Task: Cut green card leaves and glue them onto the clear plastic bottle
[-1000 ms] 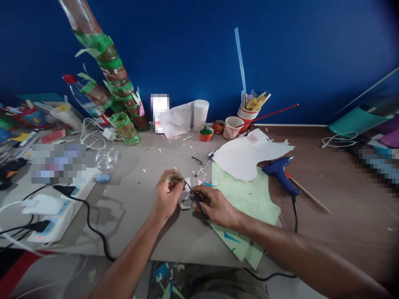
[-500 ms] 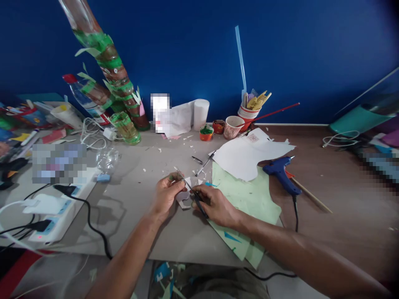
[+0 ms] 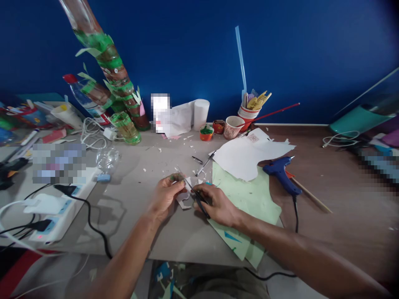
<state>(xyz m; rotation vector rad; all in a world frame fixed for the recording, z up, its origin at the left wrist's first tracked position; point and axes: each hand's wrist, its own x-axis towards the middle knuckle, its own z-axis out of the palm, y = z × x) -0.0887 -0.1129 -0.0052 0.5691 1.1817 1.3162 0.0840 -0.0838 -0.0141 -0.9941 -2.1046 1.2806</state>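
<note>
- Clock positions take twelve as the wall side of the counter (image 3: 132, 182), as seen from the wearer.
- The white paper piece (image 3: 182, 202) sits just above the counter or on it, which I cannot tell, between the two hands; its free part shows at four o'clock from the left hand (image 3: 166, 192) and nine o'clock from the right hand (image 3: 216, 203).
- Left hand: thumb and finger pinched together on the upper part of that piece, so it is the nearer of the two to the paper.
- Right hand: fingers curled round the black handles of the scissors (image 3: 203, 207); which finger sits in which loop is hidden.
- Key relation: the scissors' long axis runs from five o'clock at the handles to eleven at the tips, slanting across the paper, the tips reaching beside the left hand's fingers. How far the blades are parted, and whether they bite the paper, is too fine to tell.
- The gel pen (image 3: 205, 164) lies near twelve from the right hand, the cut white sheet (image 3: 240, 155) at one, the blue glue gun (image 3: 283, 176) at two.
- The light-green paper (image 3: 241, 199) lies partly under the right forearm.
</note>
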